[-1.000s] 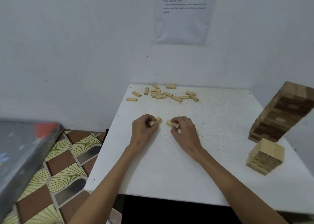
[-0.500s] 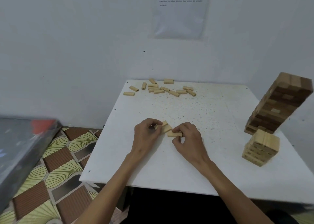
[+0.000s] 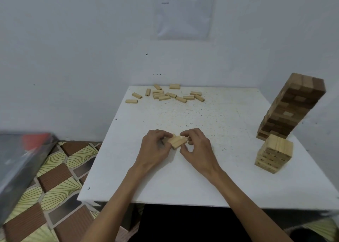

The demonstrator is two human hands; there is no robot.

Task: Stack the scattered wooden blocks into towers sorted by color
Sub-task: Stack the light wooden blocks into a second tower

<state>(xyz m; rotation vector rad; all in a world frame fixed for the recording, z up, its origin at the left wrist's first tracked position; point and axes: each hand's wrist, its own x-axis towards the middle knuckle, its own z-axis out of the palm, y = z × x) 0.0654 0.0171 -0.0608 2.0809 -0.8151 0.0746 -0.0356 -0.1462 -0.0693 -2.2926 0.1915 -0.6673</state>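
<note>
Lining up light blocks into one flat row was, by my reading, the step in hand.

Head view: the left hand [image 3: 156, 147] and right hand [image 3: 197, 146] met at the middle of the tabletop [image 3: 174, 183]. Each had curled fingers pinched on the held blocks [image 3: 177, 141]. These lay side by side and touching, though I could not tell whether they rested on the surface or sat just above it. Two showed plainly, and a third may have been hidden under the left fingers.

The next move probably called for squaring the row's ends and keeping it pressed together from both sides. It would then go across to the light tower [image 3: 274, 153] and be set level on top, crosswise to the layer below. A loose squeeze could let the row fan apart on the way.

Counted:
- Two hands, both busy.
- Two towers, both at the right edge. The short light one stood near, and the tall dark tower [image 3: 293, 109] stood just beyond it, with a few paler blocks in its sides.
- About thirteen loose blocks [image 3: 171, 95], all light, lay scattered flat at the far left. The middle ones overlapped, so the count was not exact.
- No loose dark block was visible.
</note>
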